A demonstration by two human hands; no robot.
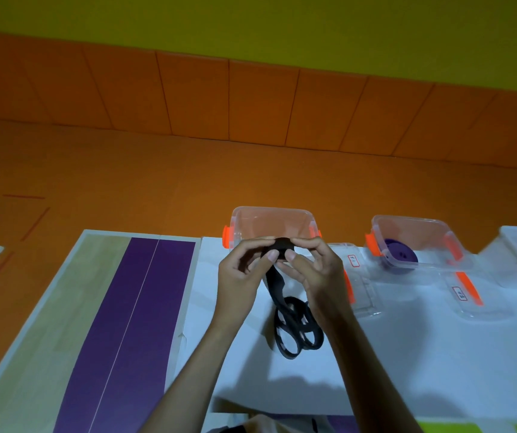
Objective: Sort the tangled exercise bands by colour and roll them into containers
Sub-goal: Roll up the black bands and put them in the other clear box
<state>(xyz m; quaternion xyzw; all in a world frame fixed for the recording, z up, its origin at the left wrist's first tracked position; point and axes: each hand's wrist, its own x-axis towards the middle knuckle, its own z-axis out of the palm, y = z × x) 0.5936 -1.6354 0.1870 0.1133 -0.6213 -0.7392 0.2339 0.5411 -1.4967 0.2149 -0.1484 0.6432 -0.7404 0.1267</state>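
Black band (283, 245), partly rolled, is pinched between the left hand (244, 270) and right hand (313, 270), its loose tail looping on the table (407, 354) below them. Rolling looks underway; next, likely wind in the tail, then drop it into the box (271, 214) just beyond.

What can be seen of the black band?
The black band is a flat, matte strip. Its upper end is wound into a small roll pinched between the left hand and right hand, in front of a clear container. The strip hangs from there to the white table, where the rest lies in loose overlapping loops.
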